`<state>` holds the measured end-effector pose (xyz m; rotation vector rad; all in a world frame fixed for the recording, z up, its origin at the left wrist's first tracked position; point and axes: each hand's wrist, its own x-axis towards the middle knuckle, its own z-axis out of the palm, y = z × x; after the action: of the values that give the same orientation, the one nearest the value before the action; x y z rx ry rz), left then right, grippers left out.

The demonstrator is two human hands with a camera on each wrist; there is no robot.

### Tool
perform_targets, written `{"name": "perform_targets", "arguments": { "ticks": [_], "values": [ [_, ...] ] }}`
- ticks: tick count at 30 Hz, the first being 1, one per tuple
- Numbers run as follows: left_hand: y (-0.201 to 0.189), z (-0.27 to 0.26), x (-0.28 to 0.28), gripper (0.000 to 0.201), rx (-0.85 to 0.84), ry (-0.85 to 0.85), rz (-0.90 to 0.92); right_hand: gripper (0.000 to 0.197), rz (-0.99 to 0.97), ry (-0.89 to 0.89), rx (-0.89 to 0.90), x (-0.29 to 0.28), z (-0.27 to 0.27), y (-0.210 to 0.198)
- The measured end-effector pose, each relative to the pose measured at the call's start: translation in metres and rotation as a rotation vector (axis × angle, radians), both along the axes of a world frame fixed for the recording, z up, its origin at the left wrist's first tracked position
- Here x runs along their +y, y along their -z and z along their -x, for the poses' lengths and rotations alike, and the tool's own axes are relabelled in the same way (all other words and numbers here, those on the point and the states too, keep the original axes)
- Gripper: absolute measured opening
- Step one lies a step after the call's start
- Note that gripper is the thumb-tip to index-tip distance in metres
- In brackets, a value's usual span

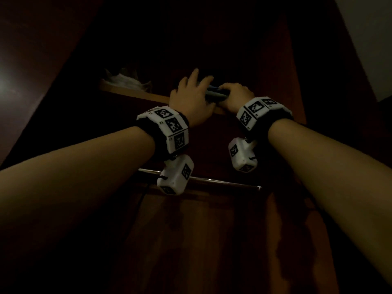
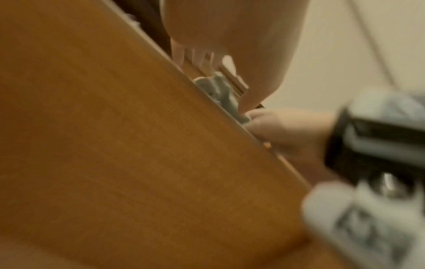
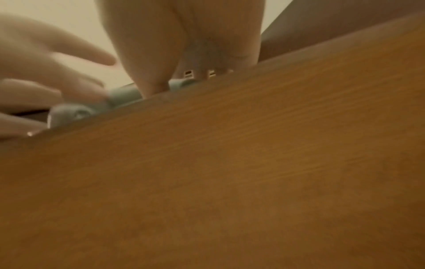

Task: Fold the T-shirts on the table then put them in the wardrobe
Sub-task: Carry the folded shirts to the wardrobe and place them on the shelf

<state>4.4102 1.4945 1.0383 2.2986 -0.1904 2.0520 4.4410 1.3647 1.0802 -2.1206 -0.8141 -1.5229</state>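
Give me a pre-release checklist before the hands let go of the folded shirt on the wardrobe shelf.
1. Shirt at the shelf front edge, resting on it: ok.
2. Shirt pushed fully in: not ok, folds sit at the lip.
3. Left hand on the shirt, fingers spread over it: ok.
4. Right hand gripping the shirt's right end: ok.
5. Fold tidy: cannot tell, too dark and blurred.
6. Room deeper on the shelf: cannot tell; a pale bundle sits to the left.
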Motion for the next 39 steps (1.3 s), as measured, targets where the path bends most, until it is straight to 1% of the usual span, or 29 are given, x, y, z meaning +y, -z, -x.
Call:
{"name": "perform_targets", "arguments": {
  "ticks": [2, 3, 6, 8, 11, 13, 15, 17, 19, 20, 21, 24, 26, 28, 31, 33, 34, 36, 38, 39],
  "values": [
    [-0.001, -0.005, 0.002, 0.051, 0.072, -0.079, -0.027, 0.042, 0.022, 0.001, 0.013, 0.002, 0.002, 0.0],
    [-0.003, -0.007, 0.003, 0.048, 0.093, -0.086, -0.024, 0.044, 0.026, 0.0, 0.021, 0.002, 0.003, 0.0],
    [-0.008, -0.004, 0.003, 0.042, 0.12, -0.065, -0.028, 0.048, 0.036, 0.012, 0.042, -0.002, 0.007, 0.0],
    [-0.015, 0.0, 0.003, 0.04, 0.152, -0.051, -0.045, 0.047, 0.049, 0.042, 0.032, -0.003, 0.008, -0.002],
    [-0.023, 0.007, 0.003, 0.045, 0.176, -0.004, -0.014, 0.046, 0.042, 0.047, 0.009, -0.003, 0.008, -0.002],
    [-0.025, 0.01, 0.004, 0.055, 0.158, 0.034, 0.064, 0.048, 0.031, -0.027, 0.034, -0.007, 0.005, -0.003],
    [-0.026, 0.01, 0.003, 0.062, 0.195, 0.021, 0.139, 0.046, -0.04, -0.164, 0.066, -0.019, 0.001, -0.005],
    [-0.029, 0.009, -0.002, 0.061, 0.249, -0.035, 0.142, 0.036, -0.222, -0.246, -0.004, -0.035, -0.001, -0.007],
    [-0.033, 0.007, -0.008, 0.058, 0.271, -0.083, 0.131, 0.029, -0.378, -0.204, -0.114, -0.05, -0.005, -0.009],
    [-0.034, 0.008, -0.011, 0.057, 0.275, -0.098, 0.126, 0.03, -0.403, -0.149, -0.12, -0.055, -0.006, -0.009],
    [-0.036, 0.007, -0.014, 0.056, 0.28, -0.106, 0.123, 0.032, -0.393, -0.084, -0.091, -0.059, -0.009, -0.008],
    [-0.039, 0.005, -0.018, 0.053, 0.29, -0.121, 0.127, 0.048, -0.289, 0.134, 0.083, -0.065, -0.019, -0.004],
    [-0.041, 0.003, -0.017, 0.051, 0.299, -0.158, 0.132, 0.051, -0.233, 0.203, 0.166, -0.067, -0.023, 0.0],
    [-0.042, 0.001, -0.017, 0.051, 0.298, -0.187, 0.114, 0.049, -0.2, 0.221, 0.182, -0.069, -0.023, 0.004],
    [-0.045, -0.001, -0.016, 0.042, 0.282, -0.216, 0.066, 0.038, -0.207, 0.261, 0.216, -0.068, -0.014, 0.004],
    [-0.046, -0.002, -0.012, 0.037, 0.259, -0.169, 0.074, 0.039, -0.222, 0.304, 0.217, -0.067, -0.01, 0.003],
    [-0.046, -0.003, -0.01, 0.035, 0.252, -0.15, 0.078, 0.041, -0.207, 0.295, 0.176, -0.065, -0.009, 0.002],
    [-0.046, -0.003, -0.009, 0.034, 0.275, -0.132, 0.073, 0.044, -0.169, 0.145, 0.038, -0.058, -0.01, 0.003],
    [-0.044, 0.001, -0.011, 0.03, 0.314, -0.157, 0.075, 0.045, -0.027, -0.022, -0.049, -0.043, -0.01, 0.009],
    [-0.042, 0.004, -0.012, 0.028, 0.312, -0.173, 0.081, 0.045, 0.065, -0.059, -0.06, -0.034, -0.011, 0.01]
  ]
}}
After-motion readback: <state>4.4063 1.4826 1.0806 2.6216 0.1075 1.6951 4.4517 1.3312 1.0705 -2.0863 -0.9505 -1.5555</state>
